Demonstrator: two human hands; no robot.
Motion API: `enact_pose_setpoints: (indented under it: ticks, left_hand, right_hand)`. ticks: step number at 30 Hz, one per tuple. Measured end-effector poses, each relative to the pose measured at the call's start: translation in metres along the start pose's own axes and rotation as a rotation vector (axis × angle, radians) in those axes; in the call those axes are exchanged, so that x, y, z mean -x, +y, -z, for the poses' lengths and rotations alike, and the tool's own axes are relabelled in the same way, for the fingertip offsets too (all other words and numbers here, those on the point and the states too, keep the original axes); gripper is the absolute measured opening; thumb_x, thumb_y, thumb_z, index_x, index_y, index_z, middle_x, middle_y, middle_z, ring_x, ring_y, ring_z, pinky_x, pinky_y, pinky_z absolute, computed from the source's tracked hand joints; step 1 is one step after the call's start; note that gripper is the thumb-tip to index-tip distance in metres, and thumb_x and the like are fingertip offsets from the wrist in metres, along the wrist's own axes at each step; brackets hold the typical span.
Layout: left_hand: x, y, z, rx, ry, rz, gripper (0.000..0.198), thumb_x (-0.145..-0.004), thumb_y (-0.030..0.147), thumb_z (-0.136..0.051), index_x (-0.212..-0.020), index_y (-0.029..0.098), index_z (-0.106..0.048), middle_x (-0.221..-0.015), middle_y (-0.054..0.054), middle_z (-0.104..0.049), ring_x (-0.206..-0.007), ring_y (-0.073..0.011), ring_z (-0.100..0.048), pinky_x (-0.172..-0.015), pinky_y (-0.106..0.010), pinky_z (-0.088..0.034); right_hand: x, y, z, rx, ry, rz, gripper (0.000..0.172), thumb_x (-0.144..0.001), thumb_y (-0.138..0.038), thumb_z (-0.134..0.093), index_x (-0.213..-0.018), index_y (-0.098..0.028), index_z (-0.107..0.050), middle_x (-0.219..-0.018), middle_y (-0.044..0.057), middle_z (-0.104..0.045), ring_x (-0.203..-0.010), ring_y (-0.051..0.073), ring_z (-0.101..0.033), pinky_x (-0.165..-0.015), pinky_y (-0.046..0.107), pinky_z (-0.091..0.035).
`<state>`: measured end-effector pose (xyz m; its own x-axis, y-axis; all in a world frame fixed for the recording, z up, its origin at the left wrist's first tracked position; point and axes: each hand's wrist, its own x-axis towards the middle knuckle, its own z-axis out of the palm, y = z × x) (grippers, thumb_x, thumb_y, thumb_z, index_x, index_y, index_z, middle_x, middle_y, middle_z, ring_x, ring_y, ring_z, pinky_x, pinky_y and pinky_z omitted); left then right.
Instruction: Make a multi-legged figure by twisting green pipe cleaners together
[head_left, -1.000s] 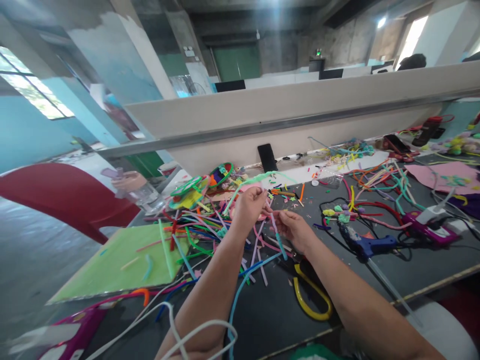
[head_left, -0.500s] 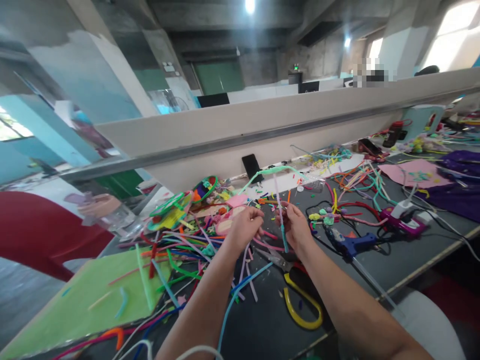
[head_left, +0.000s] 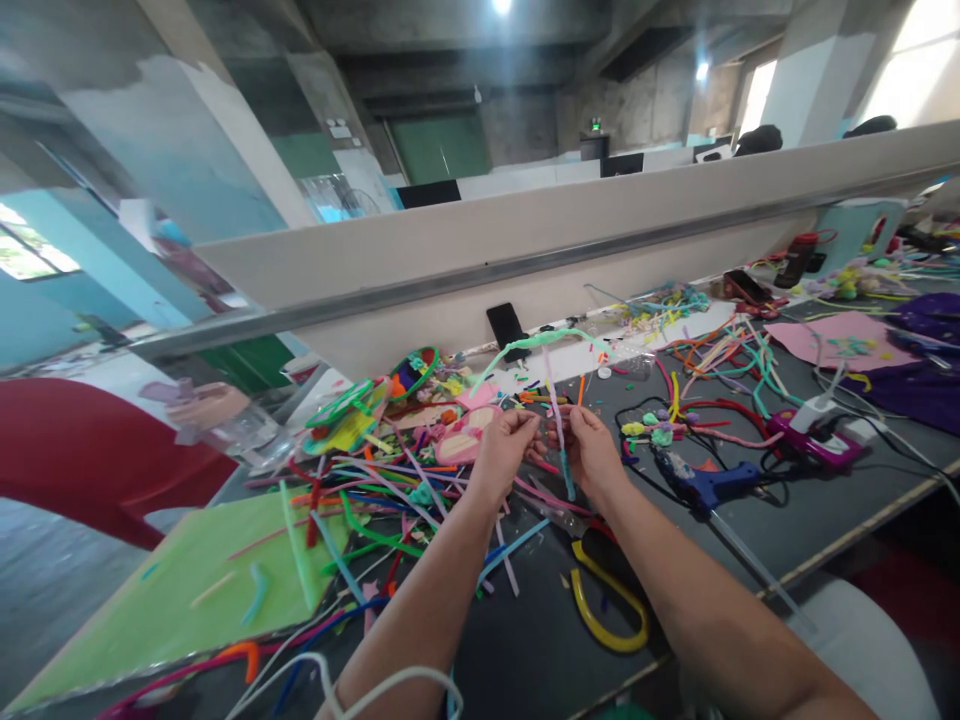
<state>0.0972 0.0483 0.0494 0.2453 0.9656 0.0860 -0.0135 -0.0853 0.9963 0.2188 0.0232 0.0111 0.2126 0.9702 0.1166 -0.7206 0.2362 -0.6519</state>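
My right hand (head_left: pixel 596 455) is closed, its fingertips pinching a fuzzy pipe cleaner (head_left: pixel 553 390). This stem is lilac above and teal at its lower end, and stands nearly upright. A mint-green pipe cleaner arch (head_left: pixel 546 339) spreads across its top. Close by on the left, my left hand (head_left: pixel 504 455) has its fingers pinched together, almost touching the stem. Whatever lies in that pinch is too small to make out. Scissors with yellow handles (head_left: pixel 609 615) lie on the table below my right hand. To the right rests a blue glue gun (head_left: pixel 716 487) with a clear glue stick.
Loose pipe cleaners (head_left: pixel 375 480) are heaped left of my hands, beside a green sheet (head_left: pixel 195 580). A clear bottle (head_left: pixel 232 430) stands behind them. A phone (head_left: pixel 508 330) leans on the partition (head_left: pixel 525 240). A magenta power strip (head_left: pixel 814 440) with cords lies at right.
My left hand has moved right and closer to the lilac stem, its fingers now pinched near it. My right hand still grips the stem. The view has shifted slightly.
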Motion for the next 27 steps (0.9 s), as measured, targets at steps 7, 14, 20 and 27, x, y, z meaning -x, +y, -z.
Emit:
enact_pose_setpoints:
  ticks: [7, 14, 20, 27]
  left_hand:
    - [-0.002, 0.002, 0.005, -0.014, 0.006, 0.014, 0.025, -0.072, 0.037, -0.066, -0.077, 0.015, -0.056, -0.056, 0.004, -0.055, -0.044, -0.0105, -0.056, -0.040, -0.021, -0.045]
    - [-0.004, 0.000, 0.008, -0.047, -0.010, 0.025, 0.021, -0.073, 0.035, -0.063, -0.070, 0.016, -0.056, -0.053, 0.003, -0.056, -0.042, -0.0119, -0.056, -0.039, -0.022, -0.044]
    - [-0.001, 0.008, 0.011, -0.098, 0.033, 0.021, 0.021, -0.073, 0.036, -0.062, -0.070, 0.016, -0.056, -0.053, 0.002, -0.057, -0.041, -0.0114, -0.054, -0.037, -0.022, -0.041]
    - [-0.001, 0.006, 0.011, -0.106, 0.058, -0.037, 0.027, -0.074, 0.042, -0.063, -0.072, 0.016, -0.058, -0.051, 0.003, -0.054, -0.040, -0.0086, -0.049, -0.038, -0.018, -0.036]
  right_hand:
    - [0.003, 0.002, -0.003, 0.087, 0.009, -0.012, 0.028, -0.073, -0.043, -0.070, -0.086, -0.019, -0.064, -0.065, -0.001, -0.067, -0.054, 0.013, -0.061, -0.055, 0.027, -0.049]
    - [0.008, 0.003, -0.005, 0.110, -0.012, -0.045, 0.026, -0.072, -0.043, -0.070, -0.084, -0.021, -0.065, -0.065, -0.002, -0.067, -0.053, 0.013, -0.060, -0.055, 0.027, -0.048]
    - [0.010, 0.001, -0.005, 0.174, -0.021, -0.051, 0.027, -0.073, -0.044, -0.069, -0.084, -0.020, -0.067, -0.066, -0.001, -0.067, -0.055, 0.013, -0.060, -0.057, 0.027, -0.048]
    - [0.008, 0.004, -0.005, 0.280, -0.036, -0.023, 0.031, -0.059, -0.033, -0.080, -0.084, -0.020, -0.067, -0.071, -0.001, -0.070, -0.064, 0.014, -0.063, -0.064, 0.027, -0.049]
